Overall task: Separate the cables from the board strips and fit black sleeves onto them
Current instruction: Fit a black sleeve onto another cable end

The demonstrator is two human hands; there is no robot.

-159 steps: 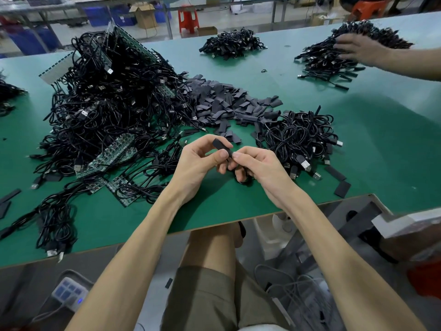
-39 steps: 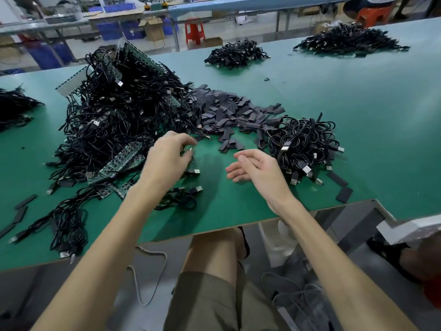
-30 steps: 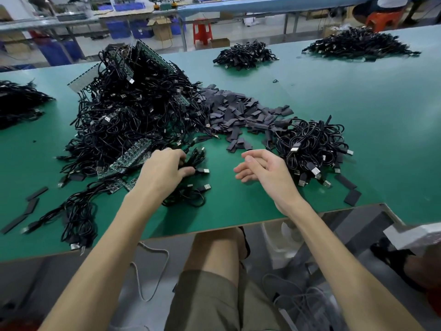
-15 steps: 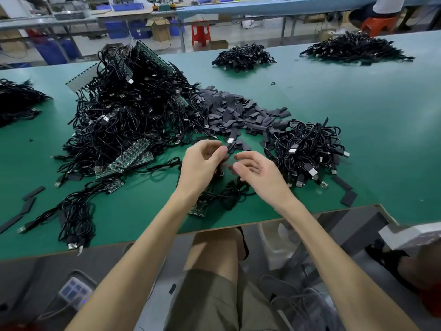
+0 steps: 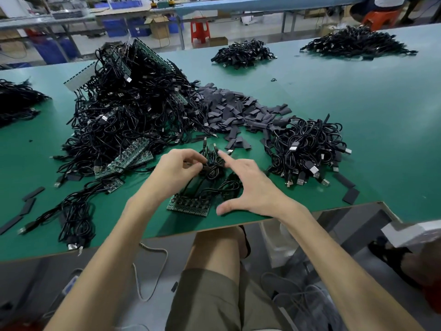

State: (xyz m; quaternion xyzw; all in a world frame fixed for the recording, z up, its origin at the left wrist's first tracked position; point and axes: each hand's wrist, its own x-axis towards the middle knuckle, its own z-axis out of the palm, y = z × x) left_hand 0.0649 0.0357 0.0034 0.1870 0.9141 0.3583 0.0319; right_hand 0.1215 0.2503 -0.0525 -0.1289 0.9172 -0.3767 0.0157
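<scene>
**A:** Right at the table (image 5: 358, 103) edge there's a board strip (image 5: 188, 207) lying flat, its cables (image 5: 212, 170) rising from it in a knot. None of those looks separated yet.

**B:** So this strip is only just starting. What about further out?

**A:** To the right sits a pile of loose cables (image 5: 307, 151), free of any board. That part looks done, though I can't tell whether they carry sleeves. Behind it lie the black sleeves (image 5: 238, 113), a wide scatter and plenty unused. Left of those is the big tangle (image 5: 128, 115), with green strips poking out of it. I'd call most of the job ahead. Two more dark heaps (image 5: 243, 53) lie at the far side.

**B:** And the hands?

**A:** The right hand (image 5: 250, 187) is spread wide over the knot with the thumb out. The index finger reaches to the bundle's top, and the hand holds nothing. The left hand (image 5: 176, 170) has its fingers curled in, pinching the cables just above the strip.

**B:** So one hand is clamped on and the other is ready.

**A:** That's my read. I'd guess it's about to pick out a single cable.
</scene>
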